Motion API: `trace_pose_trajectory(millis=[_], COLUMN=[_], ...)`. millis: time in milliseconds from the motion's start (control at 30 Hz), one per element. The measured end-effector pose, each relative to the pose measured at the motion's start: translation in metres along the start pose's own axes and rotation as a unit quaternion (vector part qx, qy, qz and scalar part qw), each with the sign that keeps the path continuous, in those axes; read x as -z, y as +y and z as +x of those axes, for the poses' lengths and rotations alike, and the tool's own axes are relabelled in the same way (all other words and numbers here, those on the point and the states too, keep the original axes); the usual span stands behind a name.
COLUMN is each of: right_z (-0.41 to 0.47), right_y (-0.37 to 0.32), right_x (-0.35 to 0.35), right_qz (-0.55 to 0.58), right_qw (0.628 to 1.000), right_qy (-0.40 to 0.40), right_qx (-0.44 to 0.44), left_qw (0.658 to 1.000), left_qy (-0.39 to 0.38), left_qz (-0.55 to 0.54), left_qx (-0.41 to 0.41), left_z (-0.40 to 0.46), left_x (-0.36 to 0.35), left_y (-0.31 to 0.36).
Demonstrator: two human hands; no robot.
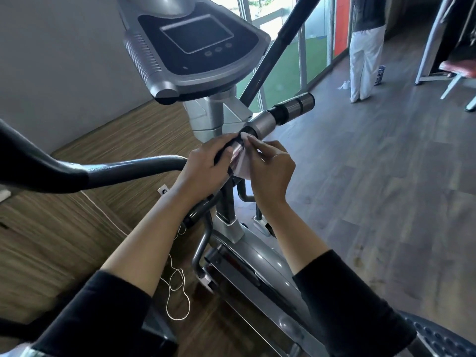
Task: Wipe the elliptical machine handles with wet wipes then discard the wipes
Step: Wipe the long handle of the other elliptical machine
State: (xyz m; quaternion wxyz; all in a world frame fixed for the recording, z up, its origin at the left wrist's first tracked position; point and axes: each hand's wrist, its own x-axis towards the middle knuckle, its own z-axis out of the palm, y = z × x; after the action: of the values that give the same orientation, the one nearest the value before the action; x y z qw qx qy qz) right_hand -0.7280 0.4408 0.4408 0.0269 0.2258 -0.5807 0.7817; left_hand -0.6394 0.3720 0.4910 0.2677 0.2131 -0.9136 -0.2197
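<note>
The elliptical's fixed handlebar point(280, 113) runs from the centre post out to the right, with black foam and metal sensor rings. My left hand point(203, 163) grips the inner part of this bar just below the post. My right hand point(270, 168) presses a white wet wipe point(243, 163) against the same bar, right beside my left fingers. The wipe is folded around the metal section and partly hidden by both hands. The left moving handle point(77, 173), black and curved, reaches across the left of the view.
The console point(198, 45) with its screen sits above the hands. A black moving arm point(280, 47) slants up to the right. A person in white trousers point(363, 60) stands at the back right, near a paper roll point(345, 85) on the floor. A white cord point(177, 292) lies below.
</note>
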Motion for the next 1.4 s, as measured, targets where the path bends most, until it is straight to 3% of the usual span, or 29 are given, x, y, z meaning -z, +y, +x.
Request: trace_pose_trajectory(millis=[500,767,967,1200,1400], right_z=[0.006,0.019,0.013,-0.012,-0.041], right_y=[-0.002,-0.009,-0.005,0.005,0.015], right_x=[0.003,-0.003,-0.002,0.004,-0.002], right_qz=[-0.104,-0.141,-0.119,-0.012,0.156], right_qw=[0.985,0.978,0.984,1.0,0.978], right_qy=[-0.056,-0.077,-0.048,0.008,0.034], right_qx=[0.125,0.133,0.121,0.011,-0.138], left_qw=[1.0,0.999,0.999,0.999,0.999], left_qy=[0.026,0.025,0.021,0.022,0.036], left_qz=[0.001,0.0,-0.011,-0.017,-0.025], left_qx=[-0.009,-0.028,-0.037,-0.033,-0.03], left_z=[-0.008,-0.013,-0.016,-0.016,-0.014], left_x=[0.002,0.001,0.003,0.001,-0.002], left_y=[-0.005,-0.014,-0.016,-0.017,-0.02])
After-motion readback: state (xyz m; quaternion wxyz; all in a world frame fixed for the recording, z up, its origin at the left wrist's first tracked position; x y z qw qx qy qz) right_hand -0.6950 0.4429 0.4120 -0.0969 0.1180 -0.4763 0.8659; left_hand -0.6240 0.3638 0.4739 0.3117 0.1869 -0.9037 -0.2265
